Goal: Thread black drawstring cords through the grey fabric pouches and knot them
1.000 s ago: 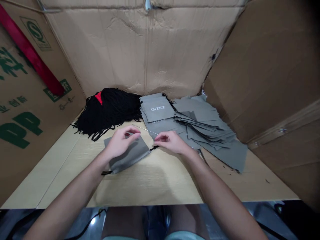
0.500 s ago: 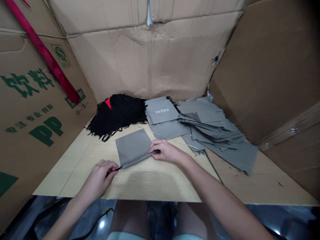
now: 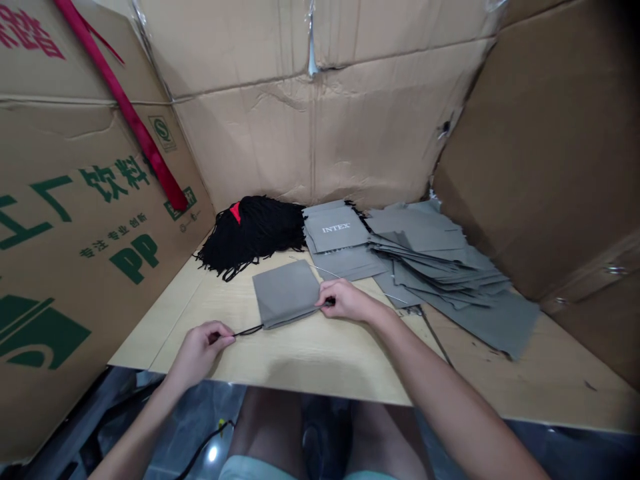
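A small grey drawstring pouch (image 3: 287,290) lies flat on the wooden table (image 3: 240,363) in front of me. From its near left corner comes a black cord (image 3: 249,331), pinched at its end by my left hand (image 3: 204,347). My right hand (image 3: 345,300) grips the pouch's near right corner, with a dark bit of cord between the fingers. Partly behind that hand, a thin metal rod (image 3: 327,271) lies across the table. Beyond the pouch is a heap of black cords (image 3: 260,230) with a red tie.
Grey pouches, the top one printed INTEX (image 3: 336,228), lie at the back middle. A fanned pile of more grey pouches (image 3: 450,267) spreads to the right. Cardboard walls (image 3: 250,140) enclose the table on three sides, and a red ribbon (image 3: 145,140) hangs on the left one.
My left hand has moved away from the pouch to the left, and a longer length of black cord now shows. My right hand keeps its hold. The whole view has shifted.
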`<state>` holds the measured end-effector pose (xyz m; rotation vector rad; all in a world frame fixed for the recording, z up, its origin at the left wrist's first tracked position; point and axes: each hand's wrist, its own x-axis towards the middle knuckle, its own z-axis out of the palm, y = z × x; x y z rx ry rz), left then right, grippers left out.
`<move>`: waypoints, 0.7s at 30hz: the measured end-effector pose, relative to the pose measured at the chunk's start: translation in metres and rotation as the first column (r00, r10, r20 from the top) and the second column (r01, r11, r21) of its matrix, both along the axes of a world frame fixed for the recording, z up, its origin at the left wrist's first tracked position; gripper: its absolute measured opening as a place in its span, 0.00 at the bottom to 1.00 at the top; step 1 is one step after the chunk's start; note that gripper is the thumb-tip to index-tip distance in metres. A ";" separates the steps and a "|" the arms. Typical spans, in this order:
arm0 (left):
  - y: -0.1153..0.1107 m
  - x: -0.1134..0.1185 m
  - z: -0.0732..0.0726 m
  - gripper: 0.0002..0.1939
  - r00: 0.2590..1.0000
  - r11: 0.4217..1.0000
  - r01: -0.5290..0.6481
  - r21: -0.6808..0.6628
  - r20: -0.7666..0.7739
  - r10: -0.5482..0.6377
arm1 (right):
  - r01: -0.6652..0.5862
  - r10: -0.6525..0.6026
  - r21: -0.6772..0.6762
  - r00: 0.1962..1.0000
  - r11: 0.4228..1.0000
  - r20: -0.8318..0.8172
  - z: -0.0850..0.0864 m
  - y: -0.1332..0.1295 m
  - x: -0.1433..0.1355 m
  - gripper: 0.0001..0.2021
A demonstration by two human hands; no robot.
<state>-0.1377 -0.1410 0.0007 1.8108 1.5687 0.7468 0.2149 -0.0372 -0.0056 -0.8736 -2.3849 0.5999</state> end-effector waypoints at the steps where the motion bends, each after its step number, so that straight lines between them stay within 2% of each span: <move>1: -0.002 -0.001 -0.001 0.12 1.000 1.000 -0.002 0.020 -0.003 0.002 | 0.000 0.000 -0.008 1.000 1.000 0.000 0.000 0.001 0.002 0.12; 6: -0.003 0.003 -0.006 0.12 0.997 0.991 -0.070 0.110 0.023 0.068 | -0.009 0.009 -0.027 1.000 1.000 0.005 0.000 0.003 0.004 0.11; 9: 0.001 0.011 -0.009 0.11 0.997 0.987 -0.055 0.153 0.059 0.046 | -0.014 0.015 -0.028 1.000 1.000 0.016 0.003 0.002 0.003 0.12; 15: 0.009 0.027 -0.013 0.10 0.998 0.973 0.010 0.231 -0.069 0.006 | 0.007 -0.005 -0.038 0.999 0.999 0.046 0.006 0.000 0.002 0.11; 21: 0.004 0.017 -0.018 0.12 0.983 0.960 0.076 0.271 -0.181 -0.027 | 0.028 -0.024 -0.046 0.997 0.999 0.080 0.006 0.000 0.005 0.10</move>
